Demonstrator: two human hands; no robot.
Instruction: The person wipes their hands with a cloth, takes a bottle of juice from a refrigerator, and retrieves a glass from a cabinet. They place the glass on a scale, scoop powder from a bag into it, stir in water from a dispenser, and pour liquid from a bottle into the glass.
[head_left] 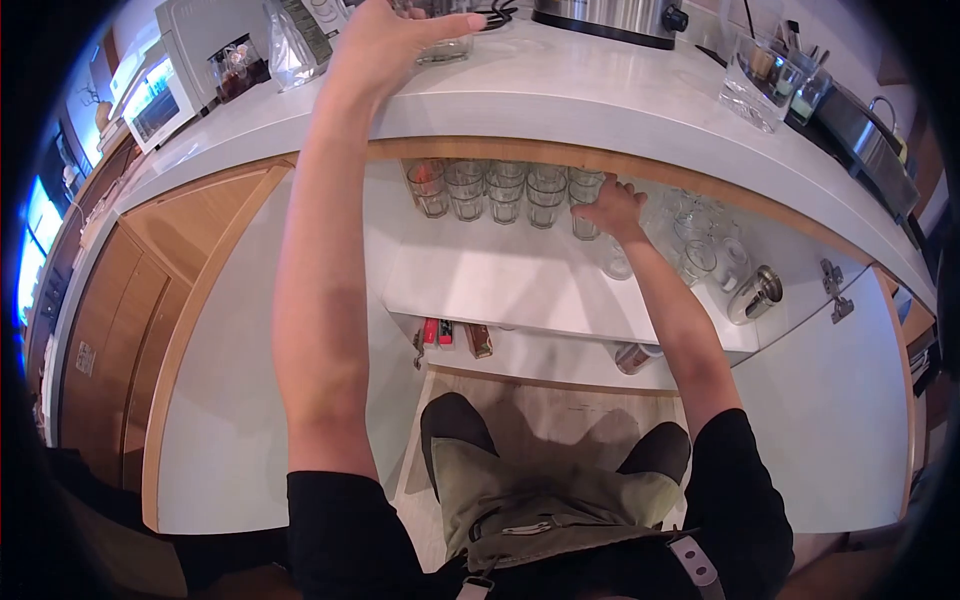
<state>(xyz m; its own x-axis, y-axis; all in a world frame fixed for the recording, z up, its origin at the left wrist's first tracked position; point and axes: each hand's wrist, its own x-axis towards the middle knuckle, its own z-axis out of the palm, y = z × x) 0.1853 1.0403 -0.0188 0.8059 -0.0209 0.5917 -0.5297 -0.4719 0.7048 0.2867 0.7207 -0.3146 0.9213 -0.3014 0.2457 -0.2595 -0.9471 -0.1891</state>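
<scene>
Right hand (pixel 614 208) clasps a clear faceted glass tumbler (pixel 584 228); keeping it upright spares adjacent glasses (pixel 545 200). Left hand (pixel 378 52): grip unclear.

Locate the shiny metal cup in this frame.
In the head view, the metal cup is at the right end of the cabinet's upper shelf, between the clear glassware and the right door's hinge.

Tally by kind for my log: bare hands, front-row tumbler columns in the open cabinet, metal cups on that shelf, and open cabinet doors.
Bare hands: 2
Front-row tumbler columns, the fifth partly covered by a hand: 5
Metal cup: 1
Open cabinet doors: 2
Total: 10
</scene>
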